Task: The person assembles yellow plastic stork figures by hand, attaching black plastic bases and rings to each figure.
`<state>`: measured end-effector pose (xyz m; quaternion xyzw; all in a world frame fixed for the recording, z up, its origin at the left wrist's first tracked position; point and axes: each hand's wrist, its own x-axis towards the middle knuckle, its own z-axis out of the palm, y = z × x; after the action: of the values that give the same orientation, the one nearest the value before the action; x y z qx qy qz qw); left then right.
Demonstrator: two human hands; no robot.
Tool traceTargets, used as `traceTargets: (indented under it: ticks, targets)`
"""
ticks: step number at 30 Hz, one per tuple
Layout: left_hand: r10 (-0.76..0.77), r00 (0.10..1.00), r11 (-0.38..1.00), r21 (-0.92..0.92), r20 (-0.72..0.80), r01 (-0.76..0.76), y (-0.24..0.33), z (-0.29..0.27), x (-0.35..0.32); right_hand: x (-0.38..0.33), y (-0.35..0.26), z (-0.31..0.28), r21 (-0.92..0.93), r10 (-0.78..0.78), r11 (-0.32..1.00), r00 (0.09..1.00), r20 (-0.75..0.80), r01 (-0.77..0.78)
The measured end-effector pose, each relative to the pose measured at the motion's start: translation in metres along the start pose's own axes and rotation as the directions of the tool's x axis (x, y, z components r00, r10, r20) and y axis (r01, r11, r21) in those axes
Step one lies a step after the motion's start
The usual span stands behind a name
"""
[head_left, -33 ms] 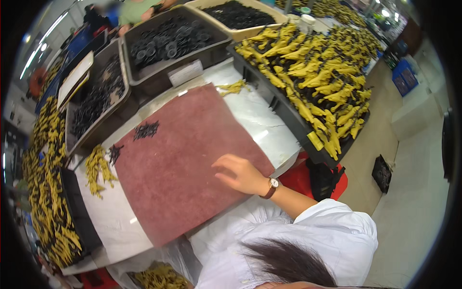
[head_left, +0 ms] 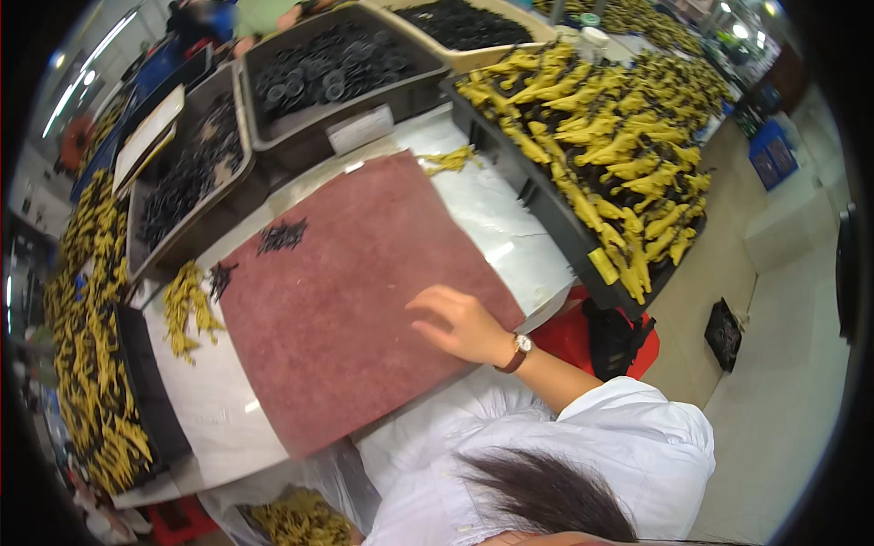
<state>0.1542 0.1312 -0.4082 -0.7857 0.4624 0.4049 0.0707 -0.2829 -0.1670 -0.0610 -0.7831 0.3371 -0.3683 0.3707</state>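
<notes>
My right hand (head_left: pixel 462 325) rests palm down, fingers spread, on the near right corner of a dark red mat (head_left: pixel 346 300) and holds nothing. A watch sits on its wrist. The mat lies on a white table top (head_left: pixel 496 214). Two small clusters of black parts (head_left: pixel 282 237) lie near the mat's far left edge. A little heap of yellow plastic parts (head_left: pixel 187 305) sits on the white surface left of the mat. A few more yellow parts (head_left: pixel 451 161) lie past its far corner. My left hand is out of the picture.
A black tray heaped with yellow parts (head_left: pixel 619 136) stands to the right. Grey bins of black rings (head_left: pixel 332 68) line the far side, and more yellow parts (head_left: pixel 86 346) pile up on the left. A red object (head_left: pixel 569 337) sits under the table, a black crate (head_left: pixel 724 332) on the floor.
</notes>
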Motion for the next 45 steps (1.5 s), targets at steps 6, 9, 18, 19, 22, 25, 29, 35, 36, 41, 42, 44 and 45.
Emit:
traceTargets:
  ticks: [6, 9, 18, 19, 22, 25, 29, 35, 36, 41, 42, 44, 45]
  targets:
    - [-0.336, 0.941, 0.899, -0.286, 0.034, 0.331, -0.065, 0.090, -0.179, 0.006, -0.001, 0.009, 0.007, 0.024, 1.000, 0.999, 0.024, -0.024]
    - [-0.478, 0.876, 0.780, -0.426, 0.065, 0.457, -0.059, 0.142, -0.267, 0.002, -0.006, 0.001, 0.011, 0.034, 0.999, 0.999, 0.013, -0.034]
    - [-0.752, 0.613, 0.392, -0.583, 0.242, 0.711, 0.013, 0.079, -0.327, 0.006, -0.001, 0.011, 0.027, 0.036, 0.999, 0.998, 0.058, -0.038]
    - [-0.760, 0.599, 0.373, -0.586, 0.252, 0.719, 0.012, 0.075, -0.328, 0.005, 0.000, 0.012, 0.031, 0.032, 0.999, 0.998, 0.057, -0.034]
    - [-0.716, 0.611, 0.295, -0.645, 0.338, 0.704, -0.015, 0.065, -0.337, 0.004, 0.002, 0.013, 0.035, 0.019, 0.999, 0.997, 0.078, -0.022]
    - [-0.719, 0.633, 0.118, -0.846, 0.288, 0.520, 0.001, 0.018, -0.353, 0.004, 0.005, 0.013, 0.027, 0.016, 0.999, 0.997, 0.073, -0.018]
    - [-0.773, 0.614, 0.062, -0.943, 0.162, 0.327, 0.011, -0.035, -0.382, 0.004, 0.004, 0.009, 0.031, 0.025, 0.999, 0.998, 0.059, -0.027]
    - [-0.519, 0.717, 0.278, -0.885, -0.465, -0.373, 0.063, -0.162, -0.403, 0.004, 0.003, 0.012, 0.010, 0.001, 1.000, 0.997, 0.075, -0.002]
    - [-0.443, 0.727, 0.298, -0.851, -0.524, -0.432, 0.084, -0.191, -0.396, 0.004, 0.003, 0.012, 0.006, 0.000, 1.000, 0.997, 0.077, 0.000]
    - [0.008, 0.719, 0.305, -0.682, -0.695, -0.664, 0.181, -0.290, -0.315, 0.003, 0.003, 0.009, 0.021, -0.008, 1.000, 0.998, 0.058, 0.007]
    - [0.097, 0.738, 0.295, -0.689, -0.668, -0.662, 0.201, -0.300, -0.288, 0.003, 0.004, 0.010, 0.023, -0.010, 1.000, 0.998, 0.054, 0.009]
    - [0.261, 0.762, 0.273, -0.711, -0.593, -0.648, 0.249, -0.314, -0.241, 0.003, 0.005, 0.008, 0.029, -0.012, 1.000, 0.999, 0.036, 0.011]
    - [0.338, 0.765, 0.259, -0.727, -0.549, -0.636, 0.274, -0.315, -0.219, 0.004, 0.005, 0.008, 0.038, -0.015, 0.999, 0.999, 0.043, 0.013]
